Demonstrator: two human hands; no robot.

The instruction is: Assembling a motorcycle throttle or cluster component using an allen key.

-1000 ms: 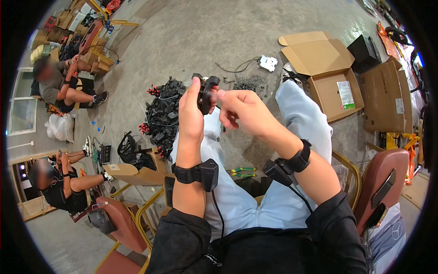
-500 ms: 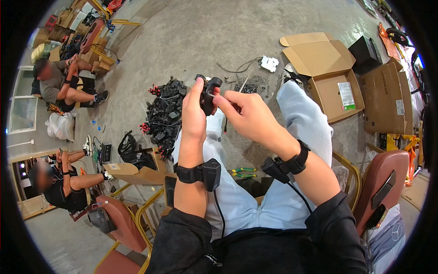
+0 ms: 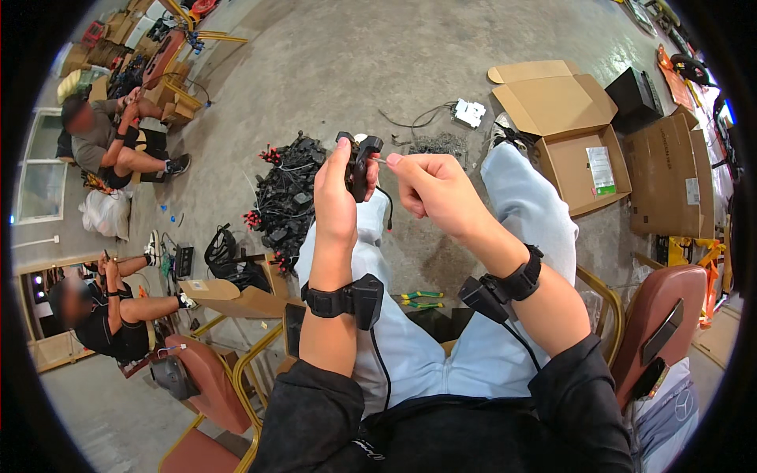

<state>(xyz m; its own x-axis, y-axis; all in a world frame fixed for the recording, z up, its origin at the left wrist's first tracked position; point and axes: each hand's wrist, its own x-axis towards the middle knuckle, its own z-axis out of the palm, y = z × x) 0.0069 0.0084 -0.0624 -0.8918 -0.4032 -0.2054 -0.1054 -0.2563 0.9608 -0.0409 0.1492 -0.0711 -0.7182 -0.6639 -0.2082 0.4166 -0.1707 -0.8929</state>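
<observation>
My left hand [image 3: 337,197] is raised in the middle, closed round a black plastic device [image 3: 360,167] with a rounded, notched outline. A dark cable [image 3: 389,206] hangs beside it, ending in a red-tipped connector. To its right, my right hand [image 3: 432,186] pinches a thin pale strip [image 3: 380,161] between thumb and forefinger. That strip reaches across to the device's right side; how it joins there is too small to tell. Beyond my left wrist, a heap of black devices [image 3: 288,193] with red-tipped cables and thin white strips lies on the floor.
An open cardboard box [image 3: 579,162] lies right of my knee, near a taller carton [image 3: 670,173]. Green-yellow pliers [image 3: 422,299] lie between my legs. A white adapter [image 3: 469,113] and a pile of thin strips [image 3: 441,144] lie ahead. Chairs flank me; two people sit at left.
My right hand has drawn a little to the right, away from the device, and turned. The strip end that stuck up above it no longer shows. My left hand stays almost still.
</observation>
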